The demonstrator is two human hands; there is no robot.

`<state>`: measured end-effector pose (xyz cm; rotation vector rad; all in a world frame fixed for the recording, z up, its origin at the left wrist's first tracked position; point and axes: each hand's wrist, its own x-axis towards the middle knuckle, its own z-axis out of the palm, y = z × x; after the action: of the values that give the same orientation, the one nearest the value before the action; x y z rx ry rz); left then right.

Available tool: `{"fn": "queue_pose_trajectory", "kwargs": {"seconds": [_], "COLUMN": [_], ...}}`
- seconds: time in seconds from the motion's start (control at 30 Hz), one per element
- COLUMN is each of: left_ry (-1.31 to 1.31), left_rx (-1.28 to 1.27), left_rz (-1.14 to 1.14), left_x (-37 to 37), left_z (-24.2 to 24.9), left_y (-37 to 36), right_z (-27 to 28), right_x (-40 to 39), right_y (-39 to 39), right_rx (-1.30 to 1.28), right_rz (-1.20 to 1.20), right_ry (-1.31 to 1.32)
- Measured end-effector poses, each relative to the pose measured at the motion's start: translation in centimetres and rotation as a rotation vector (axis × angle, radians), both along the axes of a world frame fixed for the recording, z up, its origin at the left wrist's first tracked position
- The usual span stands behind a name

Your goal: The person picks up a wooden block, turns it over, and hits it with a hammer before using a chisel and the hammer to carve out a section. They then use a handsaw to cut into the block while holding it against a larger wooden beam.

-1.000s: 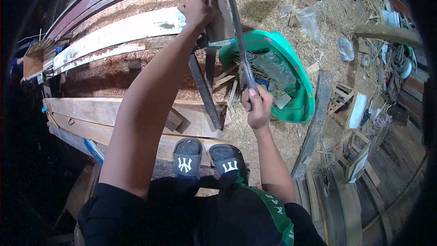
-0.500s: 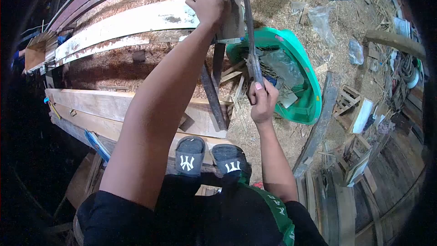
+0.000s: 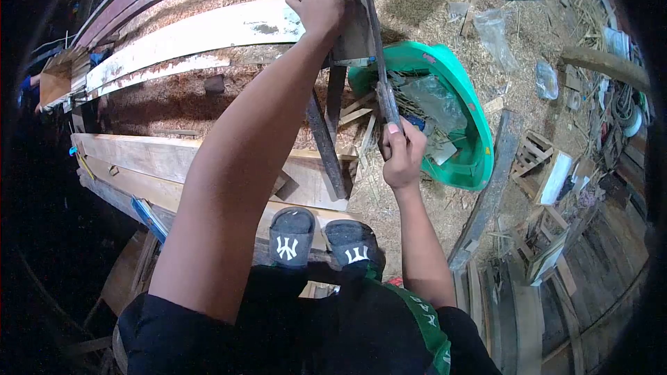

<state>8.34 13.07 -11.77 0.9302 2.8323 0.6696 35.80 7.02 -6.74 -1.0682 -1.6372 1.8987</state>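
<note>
My left hand (image 3: 322, 4) grips the top of an upright piece of wood (image 3: 355, 31) at arm's length. My right hand (image 3: 401, 153) is closed around the handle of a long knife (image 3: 379, 62). The blade runs up along the right edge of the wood piece and touches it. A green plastic basin (image 3: 472, 139) with wood strips and scraps sits just right of the knife, on the sawdust floor.
Long planks (image 3: 194, 31) lie across the left, and thicker boards (image 3: 174, 167) rest under my sandalled feet (image 3: 319, 236). A dark slat (image 3: 323, 139) leans below the wood piece. Plastic bags (image 3: 493, 28), small wooden frames (image 3: 542, 167) and offcuts litter the right.
The knife blade has closed in against the right edge of the held wood and slid a little down it. My left hand holds the wood as before.
</note>
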Motion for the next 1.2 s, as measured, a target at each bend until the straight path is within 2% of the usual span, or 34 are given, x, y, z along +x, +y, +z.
{"fn": "queue_pose_trajectory", "kwargs": {"seconds": [0.13,0.23,0.3,0.37,0.87,1.07,1.2], "left_ry": [-0.071,-0.059,-0.02,-0.032,-0.043,-0.057,-0.104], "left_rx": [-0.033,-0.085,0.018,-0.003,0.048,0.046,0.048], "left_rz": [-0.036,-0.037,0.033,0.032,0.065,0.062,0.06], "left_x": [-0.2,-0.2,0.3,0.1,0.4,0.3,0.1], "left_z": [0.5,0.3,-0.2,-0.6,-0.1,0.0,-0.1], "left_y": [0.1,0.2,0.4,0.5,0.4,0.5,0.3], "right_z": [1.1,1.2,0.8,0.6,1.2,1.5,1.9], "right_x": [-0.6,-1.2,-1.3,-1.3,-1.8,-1.6,-1.5], "right_y": [-0.3,-0.8,-1.2,-1.2,-1.7,-1.2,-0.8], "right_rx": [-0.03,0.166,0.197,0.242,0.151,0.313,0.23], "right_rz": [-0.019,-0.019,-0.026,-0.027,-0.042,-0.003,0.006], "right_ry": [-0.023,-0.074,-0.082,-0.091,-0.141,-0.192,-0.207]}}
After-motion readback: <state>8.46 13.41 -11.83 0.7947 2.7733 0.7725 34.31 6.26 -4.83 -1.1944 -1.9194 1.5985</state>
